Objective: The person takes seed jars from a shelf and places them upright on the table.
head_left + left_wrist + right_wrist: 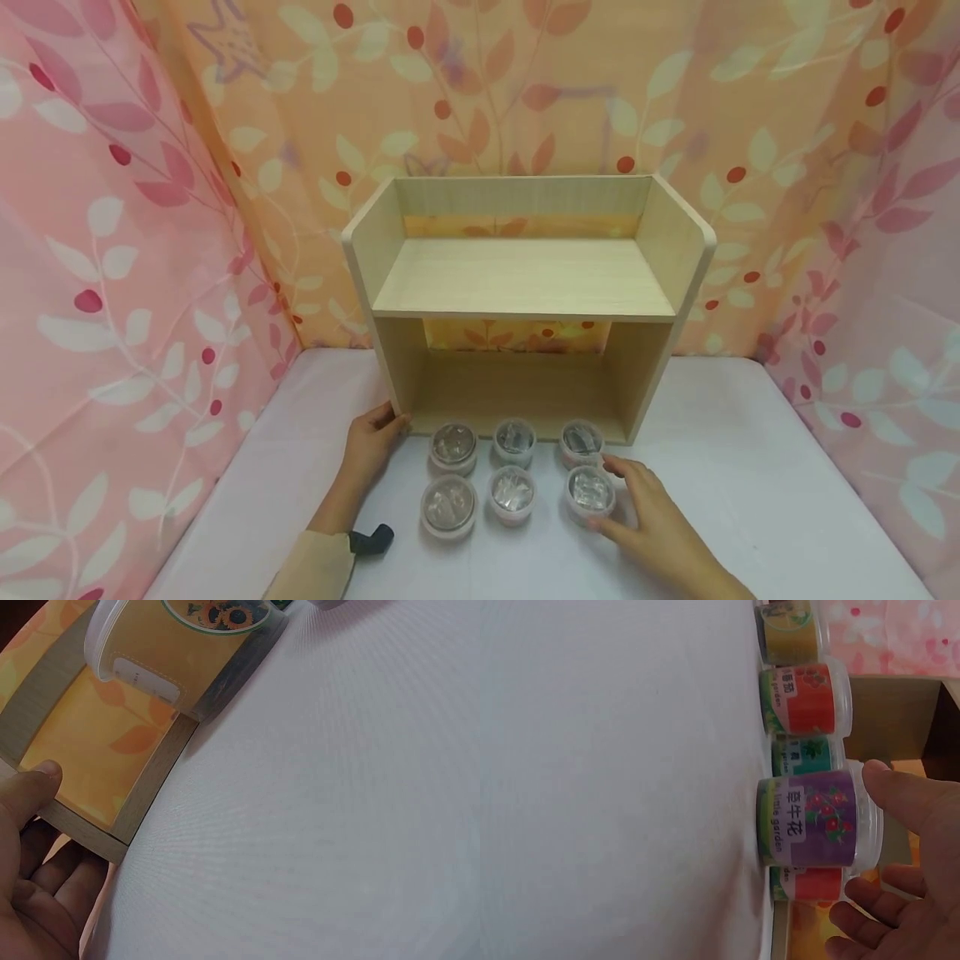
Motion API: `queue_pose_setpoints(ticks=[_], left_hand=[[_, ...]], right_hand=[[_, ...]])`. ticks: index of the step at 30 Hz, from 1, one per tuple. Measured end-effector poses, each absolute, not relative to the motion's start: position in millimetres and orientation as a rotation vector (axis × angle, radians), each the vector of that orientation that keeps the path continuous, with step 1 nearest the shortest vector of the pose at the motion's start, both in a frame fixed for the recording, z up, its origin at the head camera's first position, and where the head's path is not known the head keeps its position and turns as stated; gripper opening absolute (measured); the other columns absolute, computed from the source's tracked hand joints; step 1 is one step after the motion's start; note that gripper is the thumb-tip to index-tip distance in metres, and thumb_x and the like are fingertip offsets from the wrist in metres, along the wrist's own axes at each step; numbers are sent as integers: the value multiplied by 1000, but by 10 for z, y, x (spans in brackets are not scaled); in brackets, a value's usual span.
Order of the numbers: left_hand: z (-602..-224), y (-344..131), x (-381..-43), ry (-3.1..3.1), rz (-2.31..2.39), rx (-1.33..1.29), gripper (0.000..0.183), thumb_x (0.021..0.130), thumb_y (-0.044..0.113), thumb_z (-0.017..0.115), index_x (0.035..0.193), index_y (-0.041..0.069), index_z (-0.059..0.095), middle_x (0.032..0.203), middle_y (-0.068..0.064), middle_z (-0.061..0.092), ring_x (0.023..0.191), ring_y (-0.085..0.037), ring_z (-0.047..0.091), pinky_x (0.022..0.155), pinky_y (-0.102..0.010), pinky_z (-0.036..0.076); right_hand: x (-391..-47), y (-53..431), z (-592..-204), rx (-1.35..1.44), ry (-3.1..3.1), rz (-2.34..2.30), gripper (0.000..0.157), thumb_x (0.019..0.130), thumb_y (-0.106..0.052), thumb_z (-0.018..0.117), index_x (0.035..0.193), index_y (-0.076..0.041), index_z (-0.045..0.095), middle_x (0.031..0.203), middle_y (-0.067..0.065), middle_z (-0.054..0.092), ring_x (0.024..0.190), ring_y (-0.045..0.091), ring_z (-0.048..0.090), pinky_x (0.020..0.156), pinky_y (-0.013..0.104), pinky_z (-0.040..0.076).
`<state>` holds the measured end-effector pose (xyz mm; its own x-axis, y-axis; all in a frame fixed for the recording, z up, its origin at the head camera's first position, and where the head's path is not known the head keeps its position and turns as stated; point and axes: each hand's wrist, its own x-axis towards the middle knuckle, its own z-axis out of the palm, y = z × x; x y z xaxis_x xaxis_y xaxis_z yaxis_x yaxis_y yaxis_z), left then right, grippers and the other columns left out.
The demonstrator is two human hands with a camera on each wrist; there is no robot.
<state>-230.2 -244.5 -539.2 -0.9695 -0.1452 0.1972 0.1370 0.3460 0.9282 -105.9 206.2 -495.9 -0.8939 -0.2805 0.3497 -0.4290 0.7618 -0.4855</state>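
Note:
My left hand (372, 442) holds the lower left side panel of a pale wooden two-tier shelf (517, 279). In the left wrist view, the thumb lies on one face of that panel and the fingers are behind it. My right hand (651, 512) is spread around the front right tub, a purple-labelled plastic cup (817, 817) with a clear lid and a flower picture. Its thumb is by the lid and its fingers are on the opposite side, loosely bent; firm contact is not visible. A yellow-labelled tub (187, 652) with sunflowers stands near the left hand.
Several lidded tubs stand in two rows before the shelf, among them a red-labelled tub (802, 697) and a teal-labelled tub (802, 755). They rest on a white tabletop (750, 483). Floral curtains (135, 250) enclose the back and sides.

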Motion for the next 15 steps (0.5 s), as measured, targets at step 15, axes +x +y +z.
queue_pose_setpoints(ticks=[15], left_hand=[[-5259,-2529,-2265,-2532,-1460,-62,31,94,22,76,123,11,76,115,-6,77,110,-19,70,90,-30,55]], right_hand=[[-1142,2430,-4979,635,-2605,499,84,75,-36,92,145,-10,54,133,1,60,125,24,53,109,27,33]])
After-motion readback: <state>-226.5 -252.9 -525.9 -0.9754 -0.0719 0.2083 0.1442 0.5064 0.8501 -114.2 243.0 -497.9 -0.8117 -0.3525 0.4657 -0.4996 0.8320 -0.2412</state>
